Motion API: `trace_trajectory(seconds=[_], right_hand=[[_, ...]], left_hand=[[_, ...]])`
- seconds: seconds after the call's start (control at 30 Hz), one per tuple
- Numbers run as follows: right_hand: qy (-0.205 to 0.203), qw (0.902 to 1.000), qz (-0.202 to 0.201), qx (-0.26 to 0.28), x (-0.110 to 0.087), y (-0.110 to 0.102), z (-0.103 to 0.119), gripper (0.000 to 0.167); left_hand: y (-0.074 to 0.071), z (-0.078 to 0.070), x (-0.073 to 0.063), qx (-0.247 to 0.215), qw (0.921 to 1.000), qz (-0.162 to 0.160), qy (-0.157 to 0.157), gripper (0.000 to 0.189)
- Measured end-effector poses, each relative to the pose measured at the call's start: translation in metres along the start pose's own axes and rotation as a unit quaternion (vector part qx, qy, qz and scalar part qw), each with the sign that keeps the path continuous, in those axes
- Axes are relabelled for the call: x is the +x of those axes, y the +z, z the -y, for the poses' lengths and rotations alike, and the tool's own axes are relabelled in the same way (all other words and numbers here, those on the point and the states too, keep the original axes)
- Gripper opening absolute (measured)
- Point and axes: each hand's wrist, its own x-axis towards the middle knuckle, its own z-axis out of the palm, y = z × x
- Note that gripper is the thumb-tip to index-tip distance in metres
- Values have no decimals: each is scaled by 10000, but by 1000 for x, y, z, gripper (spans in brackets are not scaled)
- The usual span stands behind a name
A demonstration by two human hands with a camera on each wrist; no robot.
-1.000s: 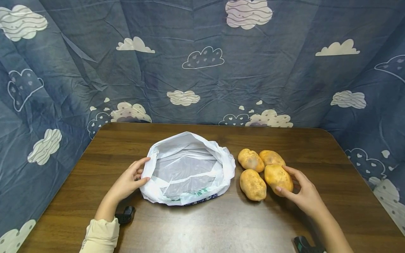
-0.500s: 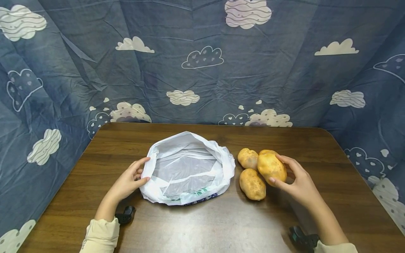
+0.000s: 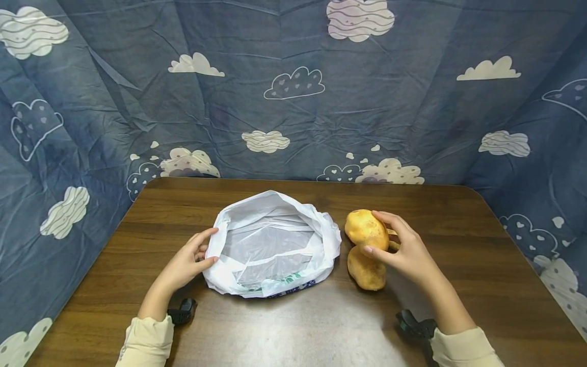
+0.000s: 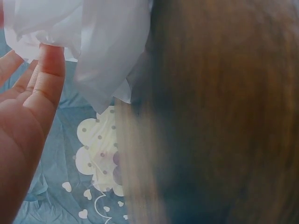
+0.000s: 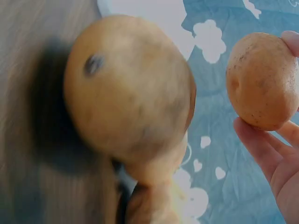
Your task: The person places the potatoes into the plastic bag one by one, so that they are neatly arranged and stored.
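Observation:
A white plastic bag point(image 3: 327, 244) with green and dark print stands open-mouthed on the table, left of the potatoes. My left hand point(image 3: 183, 265) holds its left rim with thumb and fingers; the left wrist view shows a fingertip tucked into the white plastic point(image 4: 112, 42). Raised in my right hand point(image 3: 410, 255) is a yellow potato point(image 3: 366, 228), pinched between thumb and fingers. Below it lies another potato point(image 3: 367, 272). A further potato point(image 3: 393, 246) is mostly hidden behind the right fingers. The right wrist view has the held potato point(image 5: 261, 86) apart from a large near potato point(image 5: 131, 93).
The brown wooden table point(image 3: 293, 331) ends at a back edge against a blue cloud-patterned curtain point(image 3: 293, 122). Black wrist cameras point(image 3: 183, 312) sit under both wrists, the right device point(image 3: 415, 324) low over the table.
My right hand has lifted the potato from the right of the group and carried it leftward over the others, toward the bag. The left hand and bag have stayed put.

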Motion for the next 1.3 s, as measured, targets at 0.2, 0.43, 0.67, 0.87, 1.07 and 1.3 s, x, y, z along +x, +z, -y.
trace_trajectory(seconds=[0.2, 0.43, 0.67, 0.87, 1.07, 1.3], right_hand=[[-274, 9996, 94, 57, 15, 12, 7, 65], [-428, 9980, 278, 373, 33, 34, 5, 65], [-601, 9952, 596, 499, 51, 59, -5, 67], [-873, 9914, 793, 558, 64, 78, 2, 66], [-902, 9897, 932, 607, 78, 98, 9, 67], [-744, 9887, 1164, 582, 88, 122, 14, 65]], left_hand=[[0, 1, 0, 35, 10000, -26, 49, 61], [0, 0, 0, 4, 10000, -26, 28, 61], [0, 0, 0, -21, 10000, -5, 17, 61], [0, 0, 0, -26, 10000, 18, -21, 62], [0, 1, 0, -42, 10000, 33, -38, 62], [0, 2, 0, -57, 10000, 29, 5, 62]])
